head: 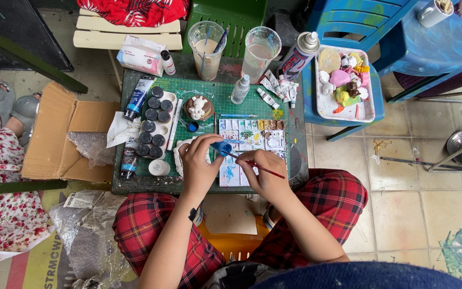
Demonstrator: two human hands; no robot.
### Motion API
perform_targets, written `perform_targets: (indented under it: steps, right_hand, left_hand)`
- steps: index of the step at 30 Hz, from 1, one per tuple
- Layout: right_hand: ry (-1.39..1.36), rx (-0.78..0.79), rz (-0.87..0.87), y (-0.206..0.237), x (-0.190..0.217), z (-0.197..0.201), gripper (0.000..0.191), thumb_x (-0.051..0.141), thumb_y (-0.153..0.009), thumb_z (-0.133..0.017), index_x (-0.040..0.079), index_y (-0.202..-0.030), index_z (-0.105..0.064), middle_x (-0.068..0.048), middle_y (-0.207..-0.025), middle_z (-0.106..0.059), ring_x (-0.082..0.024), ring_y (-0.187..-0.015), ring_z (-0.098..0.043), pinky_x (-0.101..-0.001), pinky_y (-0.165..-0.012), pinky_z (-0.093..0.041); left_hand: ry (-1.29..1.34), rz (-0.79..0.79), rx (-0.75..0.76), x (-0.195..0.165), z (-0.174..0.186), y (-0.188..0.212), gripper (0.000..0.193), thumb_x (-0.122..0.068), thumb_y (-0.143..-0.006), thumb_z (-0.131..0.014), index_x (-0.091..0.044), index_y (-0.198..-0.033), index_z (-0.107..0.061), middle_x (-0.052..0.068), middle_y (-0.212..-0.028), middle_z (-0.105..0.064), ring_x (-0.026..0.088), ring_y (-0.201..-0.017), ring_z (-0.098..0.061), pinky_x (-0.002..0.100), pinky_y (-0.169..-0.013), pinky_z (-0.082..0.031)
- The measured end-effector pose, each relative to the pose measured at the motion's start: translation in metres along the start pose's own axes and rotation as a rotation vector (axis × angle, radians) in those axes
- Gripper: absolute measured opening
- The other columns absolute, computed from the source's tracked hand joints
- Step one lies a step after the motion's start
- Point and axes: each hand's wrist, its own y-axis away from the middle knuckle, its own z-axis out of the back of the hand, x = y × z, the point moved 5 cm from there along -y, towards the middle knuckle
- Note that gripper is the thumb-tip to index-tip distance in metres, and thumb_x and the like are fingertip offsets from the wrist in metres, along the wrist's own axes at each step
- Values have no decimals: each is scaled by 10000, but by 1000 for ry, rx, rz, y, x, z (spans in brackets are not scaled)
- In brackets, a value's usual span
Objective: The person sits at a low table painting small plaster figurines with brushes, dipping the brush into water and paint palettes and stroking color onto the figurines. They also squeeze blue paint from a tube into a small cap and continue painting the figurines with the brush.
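My left hand holds a small blue paint pot over a white mixing palette on a green cutting mat. My right hand grips a thin red-handled brush, its tip pointing toward the blue pot. A small white figure on a brown round base stands just beyond my hands. To the left lies a tray of dark-capped paint pots with paint tubes beside it.
Two plastic cups of murky water, a spray can and small tubes stand at the back of the little table. A white tray of painted figures rests on a blue stool. An open cardboard box lies at left.
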Motion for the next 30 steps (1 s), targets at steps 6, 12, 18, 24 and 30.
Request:
perform_targets:
  steps: [6,12,18,24,30]
  right_hand:
    - [25,12,-38,0,-3,-3,153,85,-922,-760,61,-980,-621,-69,-837,-736,-233,-684,-707,-341,-607,-523]
    - [33,11,-62,-1,-2,-2,133,94,-928,-747,68,-983,-628,-67,-786,-714,-240,-633,-682,-348,-565,-505]
    - [13,0,-67,-2,-1,-2,126,100,-941,-736,73,-998,-627,-64,-811,-723,-227,-654,-697,-333,-571,-515]
    - [36,0,-59,-2,0,-2,125,96,-935,-736,72,-988,-626,-67,-804,-726,-236,-640,-690,-339,-566,-510]
    - [16,0,-60,-3,-1,-1,108,89,-943,-720,71,-997,-629,-65,-790,-716,-233,-638,-693,-329,-566,-509]
  left_hand:
    - [-10,-3,16,0,0,0,441,-81,-759,-833,-150,-1163,-670,-33,-1214,-709,148,-1105,-667,360,-985,-321]
    - [-7,-11,18,-1,2,0,446,-72,-747,-832,-150,-1157,-674,-31,-1209,-709,148,-1106,-666,358,-984,-322]
    - [-11,-15,11,-1,2,0,427,-70,-760,-832,-146,-1148,-670,-31,-1204,-713,149,-1110,-670,357,-983,-319]
    - [-11,-23,14,0,2,1,431,-78,-754,-833,-143,-1148,-672,-25,-1199,-712,156,-1106,-668,360,-990,-326]
    - [-24,-20,19,-1,1,1,424,-83,-757,-835,-149,-1144,-675,-29,-1194,-715,151,-1102,-671,359,-995,-324]
